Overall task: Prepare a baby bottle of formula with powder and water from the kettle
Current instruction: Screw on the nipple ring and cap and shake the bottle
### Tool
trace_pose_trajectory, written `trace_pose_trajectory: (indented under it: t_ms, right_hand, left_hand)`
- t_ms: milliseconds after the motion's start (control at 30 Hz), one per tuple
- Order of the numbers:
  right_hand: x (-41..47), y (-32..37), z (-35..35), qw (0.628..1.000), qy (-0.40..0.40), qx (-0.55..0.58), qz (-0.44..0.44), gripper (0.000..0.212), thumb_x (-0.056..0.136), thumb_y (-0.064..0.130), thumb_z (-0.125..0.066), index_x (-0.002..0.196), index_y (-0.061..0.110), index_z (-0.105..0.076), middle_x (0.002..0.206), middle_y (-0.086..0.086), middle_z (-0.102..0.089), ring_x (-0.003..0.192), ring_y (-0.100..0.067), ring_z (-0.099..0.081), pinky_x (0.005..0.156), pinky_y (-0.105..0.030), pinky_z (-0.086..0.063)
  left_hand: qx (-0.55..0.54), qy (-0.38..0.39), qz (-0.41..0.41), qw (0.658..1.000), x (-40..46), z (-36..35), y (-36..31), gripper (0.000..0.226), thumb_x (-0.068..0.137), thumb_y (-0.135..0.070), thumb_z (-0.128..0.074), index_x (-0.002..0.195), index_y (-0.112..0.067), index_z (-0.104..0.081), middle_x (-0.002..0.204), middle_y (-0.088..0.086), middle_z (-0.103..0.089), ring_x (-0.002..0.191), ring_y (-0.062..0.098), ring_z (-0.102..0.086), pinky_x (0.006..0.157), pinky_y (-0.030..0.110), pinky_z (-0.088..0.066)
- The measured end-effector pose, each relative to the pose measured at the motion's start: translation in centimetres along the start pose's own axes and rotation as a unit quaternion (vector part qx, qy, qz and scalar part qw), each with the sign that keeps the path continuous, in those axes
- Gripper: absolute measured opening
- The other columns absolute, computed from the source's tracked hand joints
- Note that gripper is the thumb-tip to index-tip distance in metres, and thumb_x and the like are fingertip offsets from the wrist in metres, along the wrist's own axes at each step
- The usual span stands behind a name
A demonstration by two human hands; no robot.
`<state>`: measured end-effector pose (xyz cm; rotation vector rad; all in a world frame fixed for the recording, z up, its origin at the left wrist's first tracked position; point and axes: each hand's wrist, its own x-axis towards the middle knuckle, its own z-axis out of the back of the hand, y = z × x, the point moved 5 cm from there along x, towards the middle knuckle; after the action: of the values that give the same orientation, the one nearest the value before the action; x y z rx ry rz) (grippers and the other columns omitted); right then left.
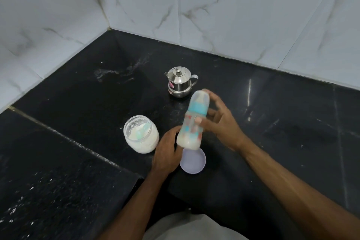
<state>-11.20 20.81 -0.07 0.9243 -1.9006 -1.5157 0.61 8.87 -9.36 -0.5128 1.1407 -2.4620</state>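
Milky formula fills the capped clear baby bottle with blue collar (pixel 192 122), tilted above the black desk (pixel 272 122) — both hands' fingers (pixel 198 120) hold it (a loose collar could leak).

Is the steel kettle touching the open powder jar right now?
Apart. The head view shows the small steel kettle standing farther back on the black counter, with a plain strip of bare counter between it and the open glass powder jar.
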Motion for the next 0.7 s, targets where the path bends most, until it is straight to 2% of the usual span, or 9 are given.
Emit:
trace_pose_trajectory:
  t_ms: [133, 200, 267, 333, 467, 500, 567, 667, 700]
  right_hand:
    - [1.5, 1.0, 2.9, 0.963, -0.165, 0.210, 0.041, 0.071, 0.083, 0.017, -0.068, 0.144, 0.018, -0.033, 0.120, -0.011, -0.063, 0.107, -0.030, -0.066, 0.075, -0.039, -0.058]
    - [1.3, 0.6, 2.5, 0.969, -0.149, 0.193, 0.025, 0.075, 0.080, 0.021, -0.073, 0.143, 0.020, -0.033, 0.121, -0.013, -0.063, 0.107, -0.031, -0.066, 0.075, -0.041, -0.058]
    - [0.3, -0.1, 1.0, 0.994, -0.069, 0.078, -0.017, 0.080, 0.075, 0.020, -0.076, 0.142, 0.024, -0.034, 0.123, -0.014, -0.062, 0.106, -0.030, -0.067, 0.073, -0.042, -0.058]
    - [-0.3, -0.6, 0.6, 1.000, -0.012, 0.002, -0.026, 0.079, 0.076, 0.014, -0.074, 0.143, 0.024, -0.033, 0.126, -0.014, -0.060, 0.108, -0.029, -0.066, 0.074, -0.040, -0.059]
    - [0.8, 0.7, 3.0, 0.970, -0.166, 0.174, 0.027, 0.072, 0.080, 0.019, -0.068, 0.143, 0.020, -0.033, 0.118, -0.011, -0.065, 0.104, -0.029, -0.068, 0.072, -0.039, -0.058]
    - [1.0, 0.6, 3.2, 0.964, -0.178, 0.193, 0.031, 0.071, 0.081, 0.019, -0.066, 0.144, 0.020, -0.032, 0.118, -0.011, -0.064, 0.104, -0.028, -0.068, 0.073, -0.039, -0.058]
    - [0.6, 0.2, 2.0, 0.980, -0.131, 0.146, 0.015, 0.071, 0.081, 0.015, -0.067, 0.143, 0.022, -0.033, 0.123, -0.015, -0.062, 0.105, -0.029, -0.067, 0.072, -0.041, -0.058]
    - [-0.4, -1.0, -0.2, 0.999, 0.008, -0.020, -0.026, 0.076, 0.080, 0.003, -0.070, 0.143, 0.023, -0.032, 0.127, -0.015, -0.059, 0.108, -0.028, -0.066, 0.075, -0.038, -0.058]
    - [-0.3, -0.9, -0.1, 1.000, 0.004, -0.021, -0.016, 0.077, 0.080, 0.002, -0.070, 0.144, 0.021, -0.032, 0.125, -0.013, -0.060, 0.107, -0.028, -0.067, 0.075, -0.038, -0.058]
  left_hand:
    - [0.033, -0.016, 0.007, 0.999, -0.1, 0.0, 0.0, 0.033, 0.098, -0.031, -0.045, 0.127, -0.020, -0.054, 0.126, -0.009, -0.059, 0.116, 0.005, -0.053, 0.098, 0.024, -0.042]
    - [0.033, -0.016, 0.007, 0.999, 0.0, 0.1, 0.0, 0.033, 0.097, -0.032, -0.045, 0.126, -0.020, -0.055, 0.125, -0.009, -0.059, 0.115, 0.005, -0.053, 0.097, 0.023, -0.042]
    - [0.023, -0.012, 0.001, 1.000, -0.1, 0.1, -0.2, 0.030, 0.095, -0.028, -0.052, 0.124, -0.019, -0.056, 0.120, -0.007, -0.060, 0.111, 0.008, -0.056, 0.091, 0.021, -0.042]
    - [0.003, -0.005, -0.007, 1.000, -0.2, 0.0, -0.4, 0.031, 0.093, -0.028, -0.055, 0.124, -0.022, -0.055, 0.118, -0.011, -0.059, 0.109, 0.007, -0.056, 0.090, 0.020, -0.044]
    - [0.037, -0.017, 0.007, 0.999, -0.3, -0.2, -0.2, 0.034, 0.097, -0.032, -0.044, 0.126, -0.020, -0.054, 0.126, -0.008, -0.059, 0.116, 0.004, -0.052, 0.099, 0.023, -0.041]
    - [0.039, -0.020, 0.006, 0.999, -0.2, -0.1, -0.1, 0.034, 0.097, -0.033, -0.044, 0.127, -0.020, -0.055, 0.127, -0.009, -0.058, 0.116, 0.002, -0.051, 0.099, 0.022, -0.040]
    - [0.039, -0.019, -0.004, 0.999, 0.0, 0.4, -0.5, 0.031, 0.096, -0.030, -0.047, 0.125, -0.020, -0.055, 0.122, -0.013, -0.058, 0.112, 0.001, -0.053, 0.094, 0.017, -0.040]
    - [0.017, 0.007, -0.017, 1.000, 0.1, 0.6, -1.1, 0.025, 0.092, -0.024, -0.058, 0.115, -0.033, -0.054, 0.105, -0.028, -0.055, 0.102, -0.012, -0.053, 0.084, 0.003, -0.036]
    - [0.017, 0.007, -0.012, 1.000, 0.0, 0.6, -1.0, 0.025, 0.093, -0.023, -0.058, 0.115, -0.034, -0.053, 0.106, -0.028, -0.056, 0.102, -0.012, -0.052, 0.084, 0.003, -0.036]
